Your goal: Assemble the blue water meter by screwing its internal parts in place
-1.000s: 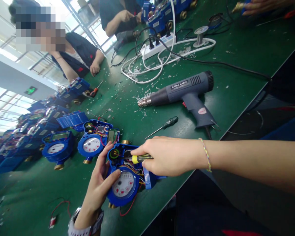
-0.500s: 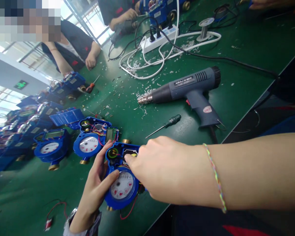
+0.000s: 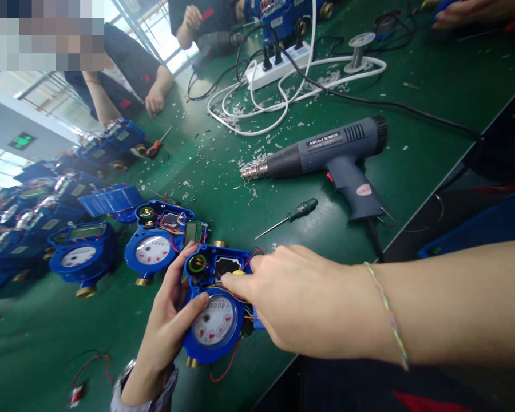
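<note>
A blue meter (image 3: 214,329) with a white round dial and an open wiring compartment stands at the near edge of the green table. My left hand (image 3: 167,320) grips its left side, thumb on the dial's rim and fingers behind the housing. Over the right part of the compartment lies my right hand (image 3: 283,297), its fingers bent and a fingertip at the wires beside a small yellow part (image 3: 239,273). What its other fingers hold, if anything, is hidden. Another opened meter (image 3: 152,252) with wires and a small display stands just left.
A heat gun (image 3: 321,150) and a green-handled screwdriver (image 3: 301,209) lie beyond my right hand. Further back are a power strip (image 3: 278,66) and looped cables. More blue meters (image 3: 81,254) crowd the left. A red-wired part (image 3: 76,395) lies at lower left. People sit across the table.
My right hand has shifted slightly right, showing more of the compartment and some wires. My left hand keeps its grip. Across the table, a person's hand has moved left and up.
</note>
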{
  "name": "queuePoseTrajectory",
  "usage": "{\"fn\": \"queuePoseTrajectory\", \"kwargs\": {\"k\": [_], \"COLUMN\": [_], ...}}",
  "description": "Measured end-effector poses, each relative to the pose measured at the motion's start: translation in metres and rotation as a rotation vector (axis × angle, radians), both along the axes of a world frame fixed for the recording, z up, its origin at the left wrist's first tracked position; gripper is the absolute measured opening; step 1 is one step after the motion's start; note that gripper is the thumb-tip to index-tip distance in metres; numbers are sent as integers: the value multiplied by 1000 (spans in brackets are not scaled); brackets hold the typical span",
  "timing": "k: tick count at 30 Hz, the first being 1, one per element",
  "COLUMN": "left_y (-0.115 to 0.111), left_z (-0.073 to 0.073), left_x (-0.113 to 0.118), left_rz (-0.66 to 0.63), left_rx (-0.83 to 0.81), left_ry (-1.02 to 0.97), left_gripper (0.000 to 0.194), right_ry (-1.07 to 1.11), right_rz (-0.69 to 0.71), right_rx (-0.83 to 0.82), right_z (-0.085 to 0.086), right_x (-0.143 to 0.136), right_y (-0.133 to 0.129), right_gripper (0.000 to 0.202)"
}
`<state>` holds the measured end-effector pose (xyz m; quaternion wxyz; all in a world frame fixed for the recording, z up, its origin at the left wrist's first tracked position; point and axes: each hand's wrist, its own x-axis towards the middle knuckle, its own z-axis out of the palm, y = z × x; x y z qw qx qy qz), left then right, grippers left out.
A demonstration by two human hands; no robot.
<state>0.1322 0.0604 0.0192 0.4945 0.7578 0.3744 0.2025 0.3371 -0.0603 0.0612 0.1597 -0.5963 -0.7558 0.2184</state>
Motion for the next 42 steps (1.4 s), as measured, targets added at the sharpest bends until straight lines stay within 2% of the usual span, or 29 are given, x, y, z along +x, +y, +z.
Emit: {"fn": "queuePoseTrajectory", "kwargs": {"k": [4,6,7,12,18,23,26,29,31,35,37,39,42], "left_y": [1,0,-1,-6,-3,-2,-4,-4,-4,-4,-5,-5,-5], "left_z": [-3,-2,-1,5,1,-3,-3,-3,-3,-3,-3,-2,-1], "left_x": [-2,-2,-1,3,0,-2,-3,-3,-3,-2,-3,-3,-2], "left_rz": [21,23,25,43,31,40,54,61,57,29,18,8,-8], "left_rx": [-27,-21,-23,-36,-12,-3,-4,-25,-44,-17,-14,-12,32], "left_ry": [-17,-14,-11,7,-17,-34,-31,-37,-44,-34,-28,-24,-13], "left_gripper": [69,69,69,68,68,68,69,70,70,71,70,68,67], "right_ry": [671,798,749,179,-76,-174,-183,-51,194,936,1076,896,403], "right_rz": [-163,-165,-141,6,-7,16,13,-15,-61,-111,-119,-111,-20], "right_rx": [-561,-688,-653,-178,-17,67,93,1,-177,-720,-801,-675,-313], "right_z": [-7,-10,-10,-5,-3,-5,-4,-3,-3,-10,-13,-14,-10], "right_x": [6,5,5,3,-4,-11,-12,-6,0,7,7,4,0], "right_y": [11,15,17,16,7,3,2,5,7,10,10,9,7], "right_gripper": [51,53,51,23,31,36,36,38,43,66,66,56,43]}}
